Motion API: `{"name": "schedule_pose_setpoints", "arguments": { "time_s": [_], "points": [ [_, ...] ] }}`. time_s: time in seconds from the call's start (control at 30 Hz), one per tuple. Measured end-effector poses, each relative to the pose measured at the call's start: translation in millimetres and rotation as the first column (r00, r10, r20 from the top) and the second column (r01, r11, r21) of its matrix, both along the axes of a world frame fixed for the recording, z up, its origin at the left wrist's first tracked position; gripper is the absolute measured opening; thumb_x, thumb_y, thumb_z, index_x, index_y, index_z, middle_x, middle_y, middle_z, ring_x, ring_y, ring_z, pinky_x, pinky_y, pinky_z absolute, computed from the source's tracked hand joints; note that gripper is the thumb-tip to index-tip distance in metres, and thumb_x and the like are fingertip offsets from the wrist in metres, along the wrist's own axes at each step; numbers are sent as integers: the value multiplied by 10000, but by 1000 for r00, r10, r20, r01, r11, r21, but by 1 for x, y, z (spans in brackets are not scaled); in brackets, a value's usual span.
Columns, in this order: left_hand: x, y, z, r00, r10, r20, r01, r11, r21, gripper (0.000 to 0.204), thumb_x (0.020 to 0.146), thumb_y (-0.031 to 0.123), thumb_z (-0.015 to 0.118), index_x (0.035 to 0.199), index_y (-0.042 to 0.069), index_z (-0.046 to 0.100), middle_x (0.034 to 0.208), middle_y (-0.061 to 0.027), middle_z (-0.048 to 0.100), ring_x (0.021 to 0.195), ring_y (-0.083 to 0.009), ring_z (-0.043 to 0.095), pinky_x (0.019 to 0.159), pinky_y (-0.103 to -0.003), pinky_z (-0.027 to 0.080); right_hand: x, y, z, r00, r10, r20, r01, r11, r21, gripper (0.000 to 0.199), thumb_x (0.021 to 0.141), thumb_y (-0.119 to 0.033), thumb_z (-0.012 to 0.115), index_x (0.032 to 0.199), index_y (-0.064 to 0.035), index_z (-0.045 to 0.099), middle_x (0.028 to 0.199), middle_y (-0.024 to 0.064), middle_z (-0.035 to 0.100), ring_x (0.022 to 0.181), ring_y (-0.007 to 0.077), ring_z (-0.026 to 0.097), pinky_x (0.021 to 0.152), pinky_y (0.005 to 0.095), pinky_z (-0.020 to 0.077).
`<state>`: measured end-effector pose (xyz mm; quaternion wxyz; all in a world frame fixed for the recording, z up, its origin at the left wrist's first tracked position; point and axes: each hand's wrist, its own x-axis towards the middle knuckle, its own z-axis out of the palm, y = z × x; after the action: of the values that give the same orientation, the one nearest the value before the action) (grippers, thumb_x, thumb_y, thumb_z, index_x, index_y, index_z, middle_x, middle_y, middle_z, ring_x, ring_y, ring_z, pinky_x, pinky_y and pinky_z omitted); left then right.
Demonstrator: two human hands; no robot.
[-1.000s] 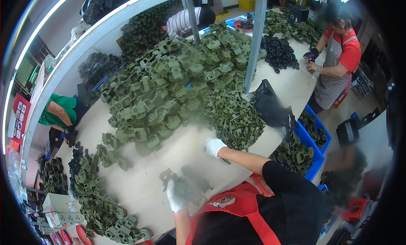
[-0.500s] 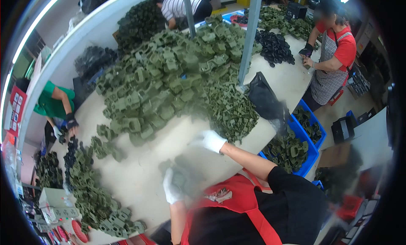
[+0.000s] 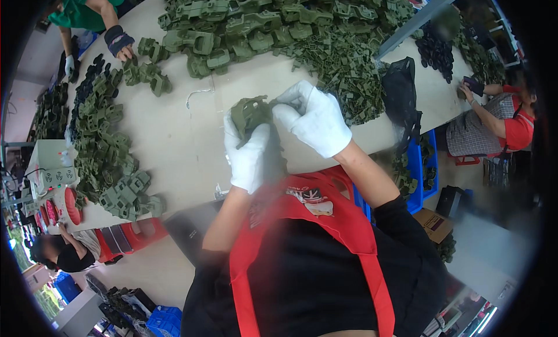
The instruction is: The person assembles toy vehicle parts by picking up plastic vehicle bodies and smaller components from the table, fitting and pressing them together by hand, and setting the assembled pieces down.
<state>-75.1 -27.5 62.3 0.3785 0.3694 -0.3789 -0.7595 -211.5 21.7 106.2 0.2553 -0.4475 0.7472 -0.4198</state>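
Observation:
My gloved left hand [image 3: 249,160] grips an olive-green moulded plastic piece [image 3: 251,112], a hollow shell with openings that looks like a toy vehicle body. My gloved right hand [image 3: 314,121] is closed in a pinch right beside the shell's right edge. Whatever sits between its fingertips is too small and blurred to name. Beyond both hands lies a large heap of similar green shells [image 3: 250,29]. A pile of small green plastic parts [image 3: 349,72] spreads to its right, near my right hand.
Across the pale table [image 3: 192,145], more green pieces [image 3: 104,145] form a row at left. A black plastic bag [image 3: 400,93] hangs over the right edge, above blue crates [image 3: 415,180]. A metal post [image 3: 424,22] rises at right. One co-worker's gloved hand [image 3: 119,42] reaches in at upper left; others work around.
My right hand has come back from beside the small-parts pile to the shell in my left hand. The shell is now raised between both hands. The view has tilted downward.

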Motion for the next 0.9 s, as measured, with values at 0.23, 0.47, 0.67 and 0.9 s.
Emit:
{"name": "schedule_pose_setpoints", "arguments": {
  "time_s": [0.23,0.47,0.67,0.9],
  "points": [
    [-2,12,5,998,70,6,-69,994,-87,404,835,-60,550,1188,107,445,1057,-28,543,906,-116,541,763,-258,478,27,1,-12,969,-77,-234,27,978,-207,152,779,-129,683,884,-36,624,755,131,672,621,230,664,586,310,517],
    [-16,22,12,985,155,-71,-159,986,-44,343,850,-56,567,1149,88,480,1038,-2,560,861,-75,533,711,-208,457,29,-2,-17,937,-140,-321,49,960,-277,113,800,-134,649,866,-46,625,780,158,669,651,279,667,600,337,524],
    [-14,25,3,991,131,18,-127,980,-150,378,848,-47,559,1175,91,428,1110,-39,527,1014,-126,516,870,-283,447,35,-4,-30,933,-210,-292,115,943,-311,89,780,-95,662,855,-58,631,766,159,659,654,334,647,582,391,526],
    [-2,16,-18,990,57,130,-18,959,-283,441,781,-19,655,1147,69,426,1104,-47,529,1016,-128,511,882,-286,439,43,0,-35,913,-229,-338,92,922,-376,88,780,-87,660,849,-46,622,739,160,654,641,336,647,569,381,525]
  ]
}}
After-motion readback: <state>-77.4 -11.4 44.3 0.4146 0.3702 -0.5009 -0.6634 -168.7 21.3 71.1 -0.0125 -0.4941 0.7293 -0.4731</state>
